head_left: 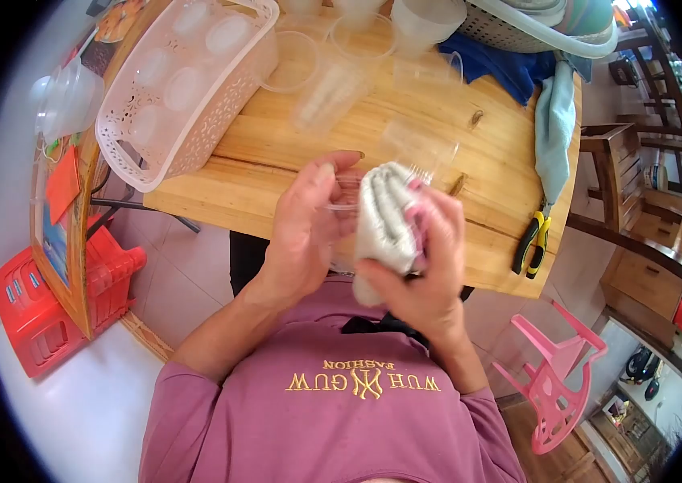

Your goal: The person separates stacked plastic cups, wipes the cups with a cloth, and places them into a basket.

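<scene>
Where the right fingers [447, 229] grip, the whitish cloth [385, 217] looks folded.

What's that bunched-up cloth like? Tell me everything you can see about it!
The cloth is whitish, with pink showing on one side. It looks soft and thick, folded over itself in chunky layers like a fat bundle. The right hand grips it, above the near edge of the wooden table. One pale end pokes down towards the shirt. The left hand is close beside it. I can't tell whether it's wet.
</scene>
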A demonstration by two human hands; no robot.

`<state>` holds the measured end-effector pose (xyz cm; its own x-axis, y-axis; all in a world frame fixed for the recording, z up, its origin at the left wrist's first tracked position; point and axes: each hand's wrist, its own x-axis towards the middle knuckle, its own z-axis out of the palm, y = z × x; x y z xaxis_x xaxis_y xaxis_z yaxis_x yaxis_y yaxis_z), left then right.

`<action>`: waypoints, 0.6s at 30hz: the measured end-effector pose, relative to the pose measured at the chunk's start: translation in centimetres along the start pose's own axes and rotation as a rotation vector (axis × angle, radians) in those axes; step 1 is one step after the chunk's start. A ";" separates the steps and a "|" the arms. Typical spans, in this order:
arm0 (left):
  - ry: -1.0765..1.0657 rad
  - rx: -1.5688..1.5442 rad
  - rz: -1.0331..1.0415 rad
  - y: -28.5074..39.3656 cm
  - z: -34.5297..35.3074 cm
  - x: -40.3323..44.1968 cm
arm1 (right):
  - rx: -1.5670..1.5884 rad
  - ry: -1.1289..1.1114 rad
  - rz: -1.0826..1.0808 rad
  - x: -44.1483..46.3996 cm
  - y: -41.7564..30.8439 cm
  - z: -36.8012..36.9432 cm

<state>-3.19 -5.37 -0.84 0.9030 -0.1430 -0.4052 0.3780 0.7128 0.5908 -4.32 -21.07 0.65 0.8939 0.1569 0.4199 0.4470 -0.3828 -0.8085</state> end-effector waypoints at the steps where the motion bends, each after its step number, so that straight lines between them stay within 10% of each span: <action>1: -0.002 -0.005 0.004 0.1 -0.2 0.2 | -0.008 0.048 -0.043 -0.1 -0.4 0.7; 11: 0.044 -0.190 -0.165 0.9 -1.1 1.3 | 0.089 -0.328 -0.165 -1.0 -1.2 0.6; 18: 0.009 0.061 -0.056 -0.2 -0.4 1.2 | 0.117 -0.147 -0.007 -0.3 -0.8 -0.7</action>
<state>-2.29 -5.38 -1.76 0.8783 -0.1750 -0.4449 0.4397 0.6610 0.6081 -4.92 -21.50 1.46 0.8823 0.2935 0.3680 0.4465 -0.2745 -0.8516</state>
